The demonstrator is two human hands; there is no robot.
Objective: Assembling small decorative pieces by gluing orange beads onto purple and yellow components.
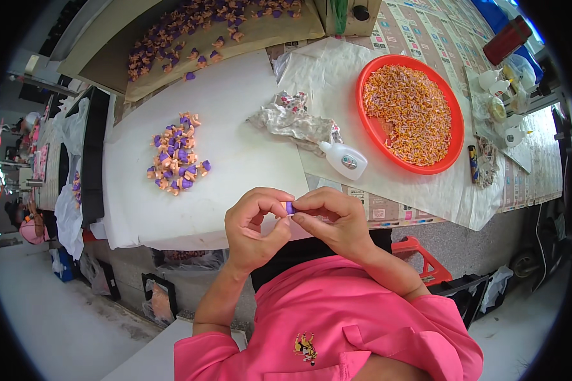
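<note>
Close to the table's front edge, a tiny purple doll part point(290, 207) is pinched between my two hands. The fingertips of my left hand point(255, 223) close on it from one side. My right hand point(334, 222) grips it from the other with thumb and forefinger. A thin white bit shows just below the purple, too small to name. Beyond my left hand, a loose pile of purple and flesh-coloured doll parts point(175, 157) lies on the white tabletop point(235, 184). Past my right hand a white squeeze bottle point(344, 160) lies on its side.
A red round tray point(454, 143) full of small orange, yellow and white pieces stands at the right. Crumpled cloth point(292, 120) lies mid-table. At the back, an open box point(102, 54) holds many more doll parts. A red stool point(424, 257) stands below the table at right.
</note>
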